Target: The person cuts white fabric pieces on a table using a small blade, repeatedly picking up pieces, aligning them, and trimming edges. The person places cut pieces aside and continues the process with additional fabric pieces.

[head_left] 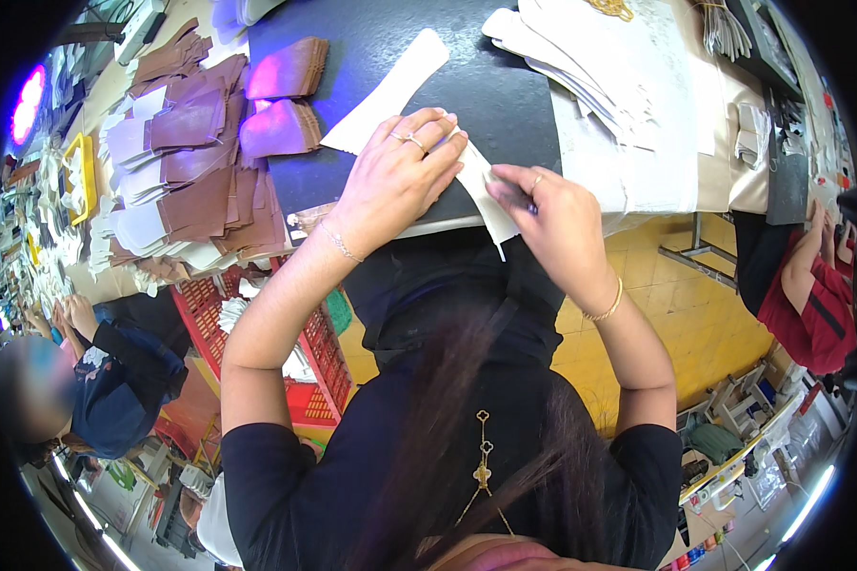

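A white cut piece (484, 195) of sheet material, like leather or lining, lies at the near edge of the black work surface, its lower end reaching past the edge. My left hand (402, 160) bends over its upper part, fingers close together and pressing on it. At the piece's right edge my right hand (552, 214) is closed around a small dark tool (514, 198), blurred and partly hidden by the fingers. Another white cut piece (400, 81) lies flat just beyond my left hand. Two small stacks of brown pieces (286, 68) sit to its left.
Layered brown and white pieces (195, 162) cover the table's left side. White pieces (581, 71) are stacked at the right. A red plastic crate (319, 381) stands below on the left. People sit at both sides, one in a red top (809, 319). A metal stand (700, 252) is at the right.
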`<state>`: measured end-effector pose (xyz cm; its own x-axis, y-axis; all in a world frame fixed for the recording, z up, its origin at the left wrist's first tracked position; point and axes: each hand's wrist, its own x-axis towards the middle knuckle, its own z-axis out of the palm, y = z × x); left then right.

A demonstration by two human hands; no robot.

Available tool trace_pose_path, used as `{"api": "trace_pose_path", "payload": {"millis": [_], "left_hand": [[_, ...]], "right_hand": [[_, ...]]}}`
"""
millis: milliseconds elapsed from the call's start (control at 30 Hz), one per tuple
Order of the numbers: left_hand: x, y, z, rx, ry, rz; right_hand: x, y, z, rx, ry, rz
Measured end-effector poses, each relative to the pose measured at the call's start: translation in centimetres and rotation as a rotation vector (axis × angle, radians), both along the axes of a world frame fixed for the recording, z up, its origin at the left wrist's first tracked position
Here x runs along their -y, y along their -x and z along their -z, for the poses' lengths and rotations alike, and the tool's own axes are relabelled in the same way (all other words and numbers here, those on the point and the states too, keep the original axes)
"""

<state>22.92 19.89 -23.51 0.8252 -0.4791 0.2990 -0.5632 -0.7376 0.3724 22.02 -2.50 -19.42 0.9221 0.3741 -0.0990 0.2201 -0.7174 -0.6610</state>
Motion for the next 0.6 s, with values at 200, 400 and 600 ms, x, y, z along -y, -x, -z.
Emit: {"api": "trace_pose_path", "payload": {"millis": [200,400,600], "left_hand": [[0.0,0.1,0.2,0.003,0.037,-0.01],[0.2,0.2,0.6,0.036,0.034,-0.027],[0.2,0.3,0.6,0.031,0.027,-0.032]], "right_hand": [[-0.4,-3.4,1.1,-0.471,-0.229,0.124],[-2.0,-1.5,0.1,-0.191,0.177,0.047],[-1.5,-2.0,-0.3,-0.089,0.103,0.028]]}}
